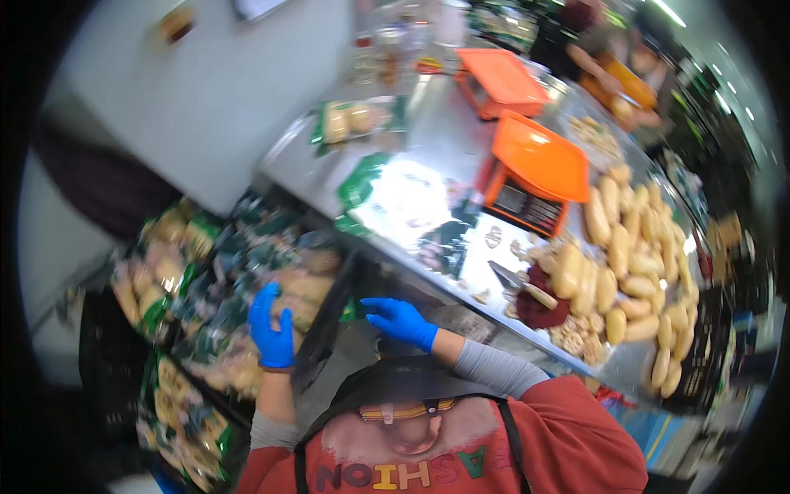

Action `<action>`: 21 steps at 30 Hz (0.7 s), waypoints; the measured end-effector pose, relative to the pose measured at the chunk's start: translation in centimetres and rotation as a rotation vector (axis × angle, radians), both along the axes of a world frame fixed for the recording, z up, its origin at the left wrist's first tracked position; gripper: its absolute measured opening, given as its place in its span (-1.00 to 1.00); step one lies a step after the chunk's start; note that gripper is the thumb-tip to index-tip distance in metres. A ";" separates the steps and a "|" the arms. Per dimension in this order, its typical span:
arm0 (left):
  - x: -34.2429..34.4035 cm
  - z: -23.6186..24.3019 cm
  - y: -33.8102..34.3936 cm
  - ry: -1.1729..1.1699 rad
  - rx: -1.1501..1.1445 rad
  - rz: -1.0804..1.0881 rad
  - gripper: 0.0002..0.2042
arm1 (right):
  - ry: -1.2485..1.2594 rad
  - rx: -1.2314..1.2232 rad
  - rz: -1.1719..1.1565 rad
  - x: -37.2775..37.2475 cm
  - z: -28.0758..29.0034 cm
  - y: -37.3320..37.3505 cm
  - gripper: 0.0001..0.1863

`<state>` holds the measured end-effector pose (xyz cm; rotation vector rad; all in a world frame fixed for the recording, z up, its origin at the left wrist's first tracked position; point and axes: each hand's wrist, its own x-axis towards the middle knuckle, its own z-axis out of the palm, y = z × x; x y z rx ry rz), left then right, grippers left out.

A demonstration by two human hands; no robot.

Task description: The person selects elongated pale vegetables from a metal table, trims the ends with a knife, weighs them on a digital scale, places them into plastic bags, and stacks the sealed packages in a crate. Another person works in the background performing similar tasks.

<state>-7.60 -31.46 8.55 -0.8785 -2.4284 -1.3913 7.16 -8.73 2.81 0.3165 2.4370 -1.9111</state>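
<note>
My left hand [270, 328], in a blue glove, is over a dark crate of see-through and green bags [300, 292] packed with pale vegetables. Its fingers are apart and nothing shows in them; I cannot tell whether it touches the bags. My right hand [401, 321], gloved the same way, hovers between the crate and the steel table [329, 177]. Fingers stretched to the left, it holds nothing. A black crate liner [329, 321] rises between the two hands. On the table beyond lie flat green-edged bags [403, 202] and one filled bag [350, 122].
Two orange scales [539, 160] stand on the table. Peeled, pale roots like lotus root [638, 239] are heaped at the right. A knife [539, 295] lies by a dark red cloth [535, 314]. More filled bags [185, 412] are at lower left. Another person [621, 78] works at the far right.
</note>
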 end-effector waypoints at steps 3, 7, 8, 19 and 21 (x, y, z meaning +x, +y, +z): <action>2.1 -1.1 11.7 0.071 -0.132 -0.395 -0.54 | 0.053 0.062 -0.184 5.3 0.3 4.3 -0.55; 3.0 -7.7 24.2 -0.331 -0.016 -0.487 -0.59 | 0.126 -0.040 -0.469 13.3 0.4 9.2 -0.58; 2.6 -9.8 26.5 -0.270 -0.071 -0.419 -0.56 | 0.089 -0.139 -0.526 15.7 -0.3 10.7 -0.60; 3.4 -12.6 32.6 -0.583 -0.106 -0.123 -0.77 | 0.159 0.113 -1.420 41.0 4.0 28.6 -0.64; 2.2 -14.0 31.9 -0.553 -0.063 -0.145 -0.81 | 0.160 0.184 -1.428 43.0 4.4 32.1 -0.62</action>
